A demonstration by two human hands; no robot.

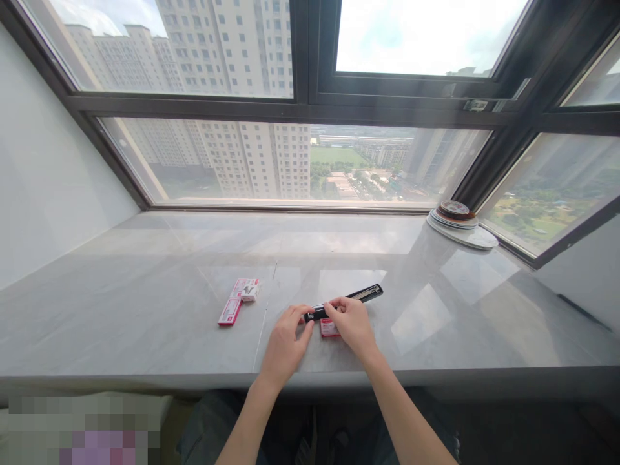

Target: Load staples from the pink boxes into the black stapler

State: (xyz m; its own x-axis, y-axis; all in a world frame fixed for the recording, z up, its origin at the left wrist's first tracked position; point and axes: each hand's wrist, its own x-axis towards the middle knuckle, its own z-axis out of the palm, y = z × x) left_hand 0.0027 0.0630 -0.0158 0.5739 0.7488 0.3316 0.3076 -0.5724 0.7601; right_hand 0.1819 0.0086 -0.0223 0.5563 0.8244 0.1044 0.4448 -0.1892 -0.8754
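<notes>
A long black stapler [361, 296] lies on the grey marble sill [145, 284], angled up to the right. My right hand [352, 325] curls over its near end, fingers pinched on it. My left hand [285, 342] reaches in from the left, its fingertips pinching the same end of the stapler. A small red staple box [327, 329] lies under my right hand, partly hidden by it.
Two more red and white staple boxes lie to the left, one [230, 311] nearer, one [247, 289] farther. A stack of round discs [460, 223] sits at the back right corner by the window frame [300, 110]. The sill's front edge [145, 378] runs below my wrists.
</notes>
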